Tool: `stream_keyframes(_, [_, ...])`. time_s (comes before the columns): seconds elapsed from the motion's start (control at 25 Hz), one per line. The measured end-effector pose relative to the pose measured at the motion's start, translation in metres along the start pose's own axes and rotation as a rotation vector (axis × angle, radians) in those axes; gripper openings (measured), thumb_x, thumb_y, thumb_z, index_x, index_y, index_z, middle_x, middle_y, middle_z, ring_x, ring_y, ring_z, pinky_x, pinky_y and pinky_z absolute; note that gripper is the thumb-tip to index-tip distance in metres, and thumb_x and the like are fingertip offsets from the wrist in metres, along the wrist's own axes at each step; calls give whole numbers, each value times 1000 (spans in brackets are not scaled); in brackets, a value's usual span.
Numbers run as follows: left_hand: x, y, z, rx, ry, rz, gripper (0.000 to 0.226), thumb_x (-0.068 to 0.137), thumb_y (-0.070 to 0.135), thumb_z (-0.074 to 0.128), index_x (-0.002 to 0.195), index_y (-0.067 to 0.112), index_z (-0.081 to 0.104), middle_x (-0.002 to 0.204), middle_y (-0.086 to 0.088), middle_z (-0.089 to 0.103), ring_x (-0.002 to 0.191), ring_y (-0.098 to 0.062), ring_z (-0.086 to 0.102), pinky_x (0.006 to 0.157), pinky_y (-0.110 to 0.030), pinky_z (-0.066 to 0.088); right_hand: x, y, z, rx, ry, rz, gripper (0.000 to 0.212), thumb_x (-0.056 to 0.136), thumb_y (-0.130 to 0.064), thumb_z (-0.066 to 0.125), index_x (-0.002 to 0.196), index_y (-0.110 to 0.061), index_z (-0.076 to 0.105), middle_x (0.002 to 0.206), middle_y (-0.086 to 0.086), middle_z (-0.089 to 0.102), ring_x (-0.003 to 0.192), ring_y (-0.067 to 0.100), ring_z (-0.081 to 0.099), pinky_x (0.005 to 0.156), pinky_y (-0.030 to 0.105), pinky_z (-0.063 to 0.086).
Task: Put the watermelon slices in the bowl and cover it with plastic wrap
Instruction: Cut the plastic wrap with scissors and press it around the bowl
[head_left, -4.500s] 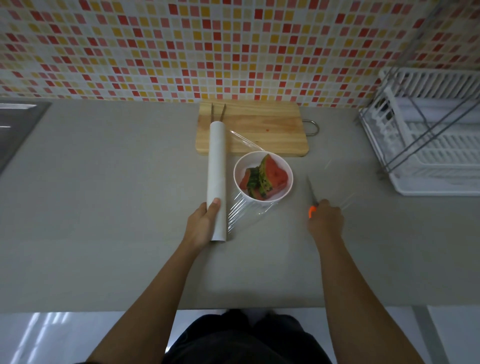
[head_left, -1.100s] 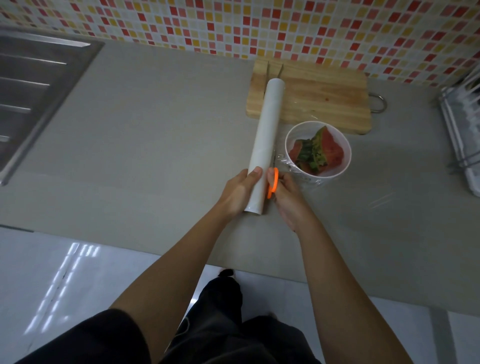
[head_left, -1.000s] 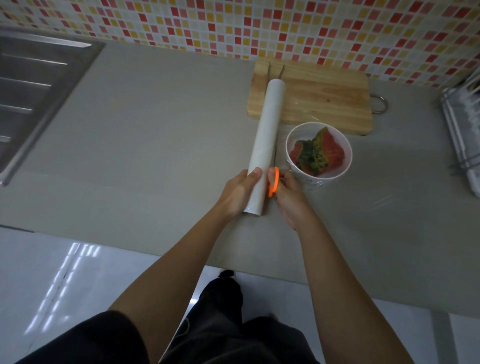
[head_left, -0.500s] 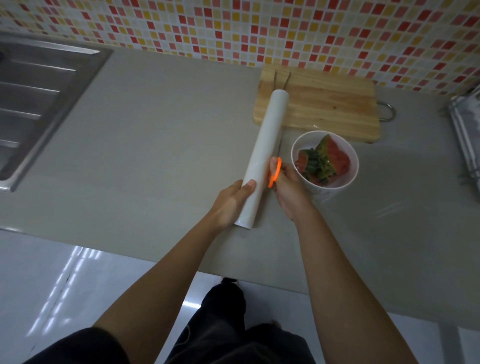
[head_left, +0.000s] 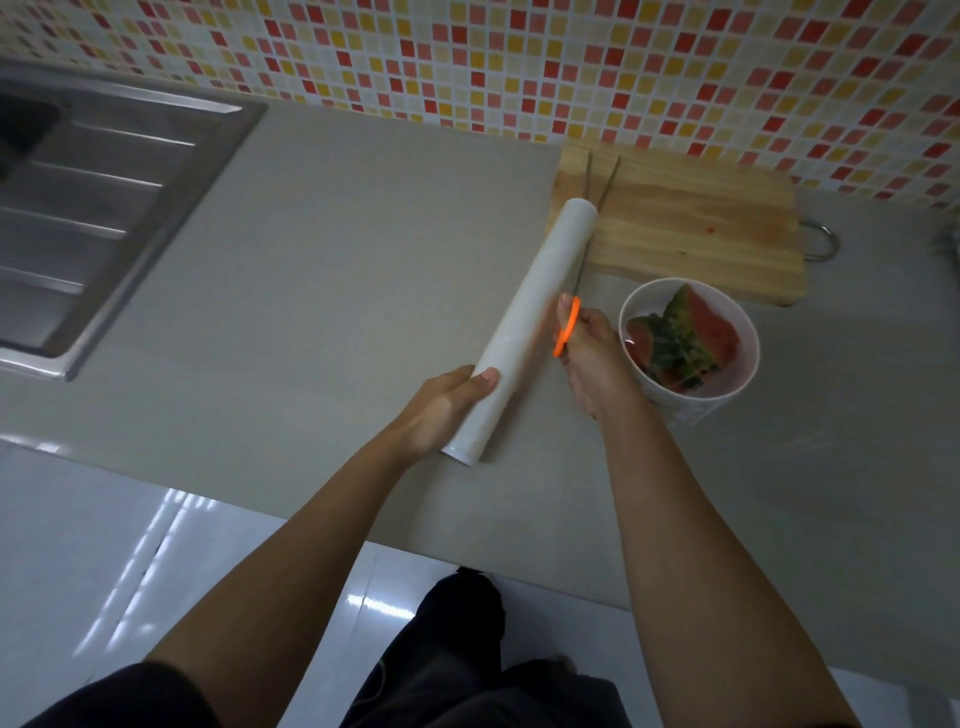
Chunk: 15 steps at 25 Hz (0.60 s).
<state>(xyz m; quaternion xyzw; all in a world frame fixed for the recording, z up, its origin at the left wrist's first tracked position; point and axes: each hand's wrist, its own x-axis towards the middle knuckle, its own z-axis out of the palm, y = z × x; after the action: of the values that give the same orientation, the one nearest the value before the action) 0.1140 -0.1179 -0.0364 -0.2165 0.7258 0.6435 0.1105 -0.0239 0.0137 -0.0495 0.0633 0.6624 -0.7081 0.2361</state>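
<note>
Grey tabletop (head_left: 337, 260): my left hand (head_left: 441, 410) grips the wrap roll (head_left: 540, 306) to steady it. My right hand (head_left: 592, 364) grasps an orange-handled blade (head_left: 566, 327), apparently a knife, laid alongside the roll to cut film for the bowl (head_left: 701, 408).

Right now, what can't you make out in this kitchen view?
Orange-handled tool: head view, knife or scissors unclear; the right hand covers most of its handle, and the blade is a thin blur beside the wrap roll.
Plastic film: head view, transparent; whether it spans the bowl is unclear.
Sink: head view, cut off by the left edge.
</note>
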Motion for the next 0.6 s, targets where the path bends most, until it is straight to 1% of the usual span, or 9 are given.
stream_keyframes(0.04, [0,-1,-5,2,-5,0,33,79,56,51,82,26,65,84,3,65,72,-14,60,69,-30,44,3,0,2,-7,8,7,22,87,-44,56,84,-23,51,86,-3,55,84,6,53,86,27,41])
stream_keyframes(0.12, [1,-1,-14,13,-11,4,30,79,56,51,79,31,67,81,8,66,68,-7,62,66,-24,45,8,-2,5,8,8,9,24,86,-46,57,80,-25,49,79,-7,52,79,3,51,83,24,40])
stream_keyframes(0.16, [0,-1,-17,18,-16,7,29,79,57,51,77,34,68,78,12,67,66,-4,62,64,-21,46,11,-4,7,5,9,2,25,86,-47,56,78,-25,48,76,-7,49,76,3,48,79,22,39])
stream_keyframes(0.24, [-1,-2,-25,21,-22,-1,28,79,58,51,79,36,69,78,15,68,67,-1,63,66,-22,46,15,-7,10,-6,17,-25,26,88,-44,54,73,-24,46,69,-4,43,68,5,44,68,19,36])
stream_keyframes(0.32, [-2,-4,-32,24,-29,-10,30,79,58,51,84,33,68,81,15,69,69,-1,64,68,-25,46,20,-10,12,-15,21,-37,31,91,-41,52,67,-23,45,63,-3,40,61,7,41,61,19,33])
stream_keyframes(0.4, [-4,-4,-38,24,-47,-24,34,79,57,51,90,30,67,86,12,69,71,-2,65,69,-25,47,27,-13,15,-59,16,-53,35,91,-41,50,62,-23,44,60,-2,38,58,9,38,57,21,31])
stream_keyframes(0.48, [-7,-4,-44,10,-66,-45,39,79,56,50,95,25,67,88,6,69,73,-8,65,69,-26,47,33,-14,17,-79,22,-54,32,92,-39,50,64,-24,43,61,-2,38,58,8,39,56,20,31])
stream_keyframes(0.56, [-14,-6,-51,-18,-91,-51,42,81,53,49,95,18,67,85,3,69,71,-12,64,66,-25,48,39,-10,19,-74,46,-39,31,93,-36,50,65,-24,41,61,-2,36,58,8,38,56,19,30])
stream_keyframes(0.6, [-18,-8,-55,-36,-100,-47,38,81,51,49,91,19,68,80,5,69,69,-11,64,62,-23,49,42,-8,18,-58,55,-42,33,94,-33,49,64,-23,40,61,-2,35,58,8,36,57,20,28])
